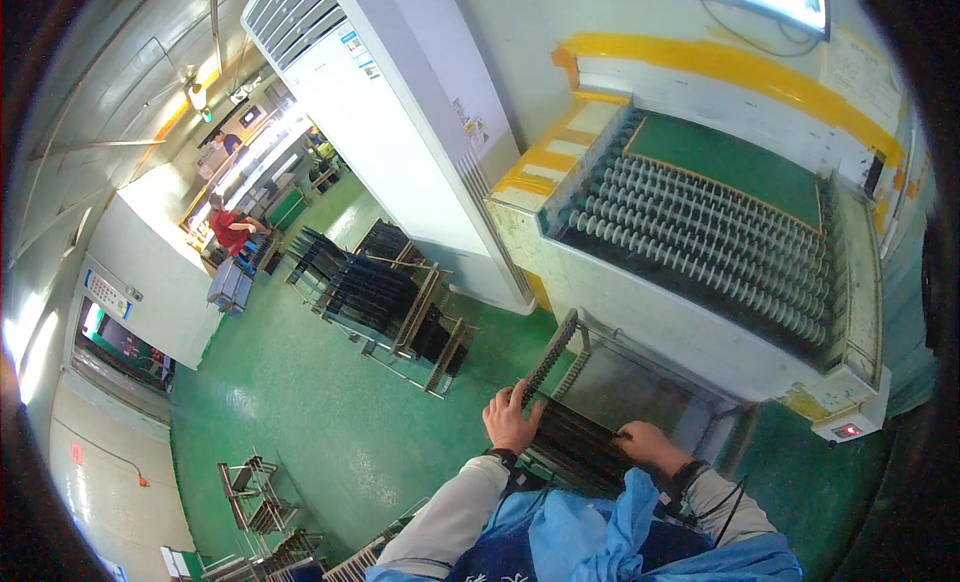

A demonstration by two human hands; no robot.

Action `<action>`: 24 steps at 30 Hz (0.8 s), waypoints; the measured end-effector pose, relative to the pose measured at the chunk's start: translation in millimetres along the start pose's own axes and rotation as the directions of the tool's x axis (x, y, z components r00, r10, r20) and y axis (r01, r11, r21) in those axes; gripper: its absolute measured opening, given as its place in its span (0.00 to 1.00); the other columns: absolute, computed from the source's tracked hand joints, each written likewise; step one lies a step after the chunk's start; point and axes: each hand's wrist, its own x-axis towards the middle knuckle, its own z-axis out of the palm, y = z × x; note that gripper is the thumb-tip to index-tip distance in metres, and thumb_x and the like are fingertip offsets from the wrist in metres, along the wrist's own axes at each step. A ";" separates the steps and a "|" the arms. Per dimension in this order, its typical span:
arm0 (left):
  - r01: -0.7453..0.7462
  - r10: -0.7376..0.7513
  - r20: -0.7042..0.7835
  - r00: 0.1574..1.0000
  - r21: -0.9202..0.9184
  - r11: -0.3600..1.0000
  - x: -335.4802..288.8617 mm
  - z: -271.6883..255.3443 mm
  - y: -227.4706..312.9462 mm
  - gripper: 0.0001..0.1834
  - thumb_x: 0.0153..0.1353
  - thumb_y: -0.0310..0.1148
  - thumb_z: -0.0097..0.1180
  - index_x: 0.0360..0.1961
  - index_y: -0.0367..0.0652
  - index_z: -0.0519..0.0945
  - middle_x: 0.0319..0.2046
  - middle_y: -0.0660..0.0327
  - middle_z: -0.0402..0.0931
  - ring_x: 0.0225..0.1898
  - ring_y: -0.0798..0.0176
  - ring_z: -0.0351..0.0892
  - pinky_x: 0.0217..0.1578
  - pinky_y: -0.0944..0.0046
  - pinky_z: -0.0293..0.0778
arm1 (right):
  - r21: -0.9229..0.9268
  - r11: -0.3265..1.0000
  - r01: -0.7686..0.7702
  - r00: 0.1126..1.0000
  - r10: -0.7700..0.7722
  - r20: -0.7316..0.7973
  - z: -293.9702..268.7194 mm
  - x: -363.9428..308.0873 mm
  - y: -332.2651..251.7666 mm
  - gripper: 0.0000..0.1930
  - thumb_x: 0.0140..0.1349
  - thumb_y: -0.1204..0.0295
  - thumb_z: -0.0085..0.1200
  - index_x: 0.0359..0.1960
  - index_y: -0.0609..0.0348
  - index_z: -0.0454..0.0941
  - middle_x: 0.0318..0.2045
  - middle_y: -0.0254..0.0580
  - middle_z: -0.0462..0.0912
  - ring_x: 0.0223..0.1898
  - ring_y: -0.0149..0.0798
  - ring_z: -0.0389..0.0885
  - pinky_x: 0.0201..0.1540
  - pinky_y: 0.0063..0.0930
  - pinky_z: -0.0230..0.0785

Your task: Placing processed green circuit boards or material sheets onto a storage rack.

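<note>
Just in front of my body stands a metal rack with a toothed rail [553, 357], and several thin dark panels [575, 444] are slotted in it side by side. My left hand [510, 419] is closed at the panels' left end, beside the rail, its fingers curled over the edge. At the right end, my right hand [650, 447] has its fingers bent and closed on a panel edge; its fingertips are partly hidden. Beyond the rack, a green board [725, 167] lies flat at the back of a roller conveyor [700, 247].
A red-lit switch [847, 431] sits on the conveyor's near right corner. A tall white air conditioner [390, 112] stands left of it. On the green floor are a loaded rack of dark panels [375, 292] and smaller racks [255, 497]. A person in red [230, 229] works farther back.
</note>
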 end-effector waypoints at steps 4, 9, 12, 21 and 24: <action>0.004 -0.004 0.008 1.000 0.001 1.000 0.0 0.2 0.5 0.33 0.60 0.51 0.61 0.66 0.57 0.74 0.56 0.58 0.75 0.59 0.51 0.73 0.60 0.48 0.65 | -0.020 1.000 0.008 1.000 -0.009 -0.017 0.8 -0.4 1.1 0.22 0.63 0.52 0.59 0.45 0.58 0.86 0.45 0.54 0.86 0.49 0.57 0.83 0.52 0.48 0.74; 0.017 -0.017 0.016 1.000 0.000 1.000 -0.3 -1.2 0.8 0.33 0.60 0.52 0.62 0.66 0.58 0.73 0.56 0.58 0.75 0.59 0.51 0.73 0.60 0.48 0.65 | -0.008 1.000 -0.022 0.999 0.022 0.033 -0.5 1.1 1.0 0.23 0.62 0.50 0.60 0.45 0.56 0.86 0.46 0.53 0.86 0.50 0.57 0.82 0.52 0.48 0.74; 0.002 -0.002 0.009 1.000 0.003 1.000 -0.2 -0.9 1.7 0.33 0.60 0.51 0.62 0.67 0.58 0.73 0.57 0.57 0.75 0.59 0.51 0.74 0.60 0.47 0.65 | -0.018 0.999 -0.035 0.999 0.036 0.022 -4.8 -1.6 -4.6 0.23 0.62 0.50 0.60 0.45 0.56 0.86 0.45 0.52 0.86 0.49 0.57 0.83 0.52 0.48 0.74; 0.005 -0.005 0.009 1.000 0.009 1.000 0.3 0.1 0.4 0.33 0.60 0.51 0.61 0.67 0.58 0.73 0.56 0.57 0.75 0.58 0.51 0.74 0.58 0.48 0.66 | 0.006 1.000 -0.025 1.000 0.025 0.020 0.0 2.2 2.4 0.22 0.60 0.52 0.61 0.44 0.57 0.86 0.44 0.53 0.86 0.49 0.57 0.83 0.52 0.47 0.75; -0.007 0.007 0.000 1.000 0.002 1.000 0.2 -1.0 0.7 0.33 0.60 0.51 0.61 0.67 0.57 0.73 0.56 0.57 0.76 0.58 0.51 0.74 0.58 0.48 0.66 | -0.007 1.000 -0.013 1.000 0.013 0.012 -1.2 1.3 0.9 0.22 0.60 0.52 0.61 0.44 0.57 0.86 0.44 0.53 0.86 0.49 0.57 0.83 0.52 0.47 0.75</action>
